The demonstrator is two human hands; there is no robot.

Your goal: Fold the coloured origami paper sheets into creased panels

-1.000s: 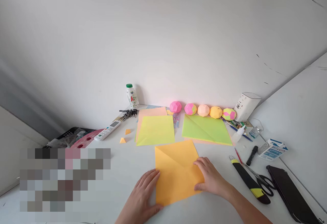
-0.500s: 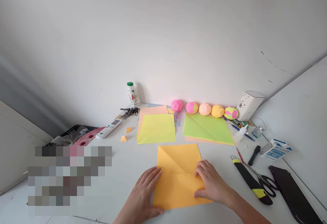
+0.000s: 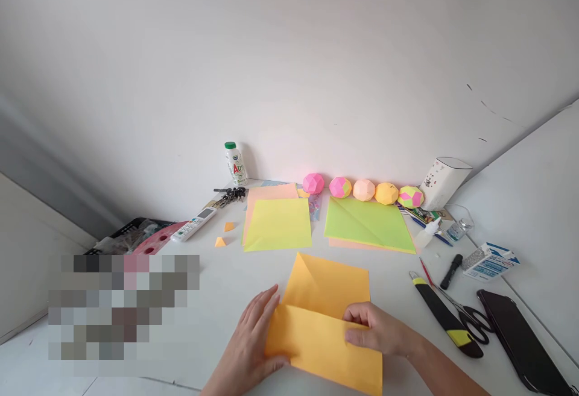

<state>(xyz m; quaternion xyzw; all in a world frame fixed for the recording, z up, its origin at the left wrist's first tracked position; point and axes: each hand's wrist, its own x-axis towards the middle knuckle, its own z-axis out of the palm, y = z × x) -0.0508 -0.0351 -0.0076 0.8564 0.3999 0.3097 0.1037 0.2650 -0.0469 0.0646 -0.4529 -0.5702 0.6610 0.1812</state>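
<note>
Orange paper is pinched in the right hand! Against slipping, seemingly, it's braced by the spread left hand.

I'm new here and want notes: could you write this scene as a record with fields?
Left hand: open, at the left of the orange paper
Right hand: pinching the orange paper, thumb in front
Paper shape: bent; diagonal crease on far part
Behind: yellow sheet, green sheet
Far row: five faceted balls
Right side: scissors, black-and-yellow tool
</note>
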